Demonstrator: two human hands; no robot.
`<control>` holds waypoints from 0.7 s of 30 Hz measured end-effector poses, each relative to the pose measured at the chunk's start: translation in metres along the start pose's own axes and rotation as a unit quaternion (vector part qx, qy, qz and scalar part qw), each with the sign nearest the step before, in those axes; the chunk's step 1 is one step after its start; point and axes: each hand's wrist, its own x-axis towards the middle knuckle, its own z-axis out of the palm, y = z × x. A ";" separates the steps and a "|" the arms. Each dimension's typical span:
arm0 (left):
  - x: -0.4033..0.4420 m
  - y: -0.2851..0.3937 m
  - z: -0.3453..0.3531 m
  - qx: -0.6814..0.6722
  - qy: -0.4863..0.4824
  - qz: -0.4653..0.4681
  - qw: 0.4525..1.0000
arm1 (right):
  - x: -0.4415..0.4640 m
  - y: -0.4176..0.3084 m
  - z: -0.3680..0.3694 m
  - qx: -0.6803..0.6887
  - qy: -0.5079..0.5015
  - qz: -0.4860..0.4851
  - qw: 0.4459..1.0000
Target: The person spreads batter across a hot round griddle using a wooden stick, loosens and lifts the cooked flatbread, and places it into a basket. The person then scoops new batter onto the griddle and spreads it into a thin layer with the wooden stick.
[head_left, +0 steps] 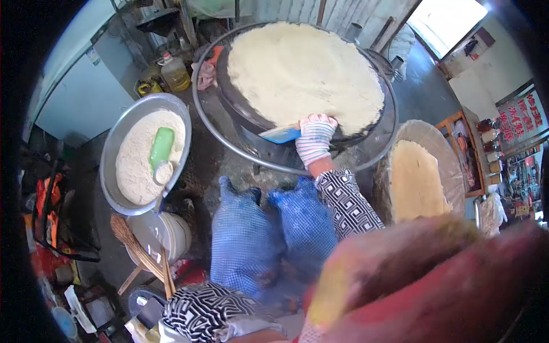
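Observation:
My right hand point(315, 137), in a striped glove, is closed on a scraper point(281, 135) with a blue blade at the near rim of a round griddle point(250, 116). A wide, thin layer of pale batter point(303, 74) covers most of the griddle, with a ragged edge near my hand. My left sleeve point(211, 308), black and white patterned, and a bare forearm show at the bottom edge. The left hand's fingers are hidden. A blurred red and yellow cloth-like thing point(423, 280) fills the lower right, close to the camera.
A metal ring point(198, 94) surrounds the griddle. Left stands a metal basin point(108, 171) of pale flour-like powder point(134, 154) with a green scoop point(162, 146) and a ladle point(163, 171). Right lies a stack of flat, tan sheets point(417, 180). A bucket point(182, 234) and whisk broom point(137, 248) stand below.

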 end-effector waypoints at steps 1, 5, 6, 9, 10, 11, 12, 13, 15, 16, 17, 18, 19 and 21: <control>0.003 0.002 -0.002 0.007 0.000 0.018 1.000 | 0.004 -0.002 -0.006 -0.028 -0.030 0.019 0.999; 0.011 0.012 -0.010 0.032 0.007 0.070 0.997 | 0.013 0.003 -0.006 -0.043 -0.065 0.051 0.996; 0.014 0.014 -0.012 0.041 0.009 0.084 0.996 | 0.015 0.003 -0.007 -0.034 -0.049 0.045 0.997; 0.010 0.010 -0.022 0.063 0.012 0.123 0.990 | 0.023 0.003 -0.003 -0.005 -0.051 0.053 0.997; 0.017 0.018 -0.003 0.069 0.012 0.137 0.988 | 0.026 0.004 0.001 -0.009 -0.045 0.049 0.998; 0.002 -0.001 -0.033 0.139 -0.020 0.130 0.982 | 0.028 0.003 0.003 -0.012 -0.039 0.044 0.998; -0.018 -0.006 -0.029 0.236 0.087 0.024 0.968 | 0.032 0.001 0.003 -0.013 -0.047 0.049 0.998; -0.033 -0.010 -0.043 0.209 0.122 -0.104 0.965 | 0.034 0.001 0.006 -0.006 -0.045 0.048 0.998; -0.060 -0.018 -0.078 0.194 0.065 -0.248 0.947 | 0.036 0.002 0.011 -0.020 -0.043 0.036 0.998; -0.074 -0.023 -0.087 0.169 0.111 -0.313 0.928 | 0.037 0.002 0.010 0.012 -0.036 0.036 0.999; -0.087 -0.026 -0.096 0.156 0.114 -0.328 0.925 | 0.038 0.001 0.009 0.019 -0.038 0.030 0.999; -0.095 -0.027 -0.100 0.208 0.104 -0.346 0.909 | 0.039 -0.001 0.008 0.016 -0.050 0.038 0.998; -0.103 -0.028 -0.103 0.257 0.092 -0.362 0.891 | 0.041 0.000 0.008 0.010 -0.062 0.047 0.997; -0.109 -0.033 -0.108 0.299 0.063 -0.344 0.888 | 0.040 0.008 0.017 0.030 -0.044 0.030 0.998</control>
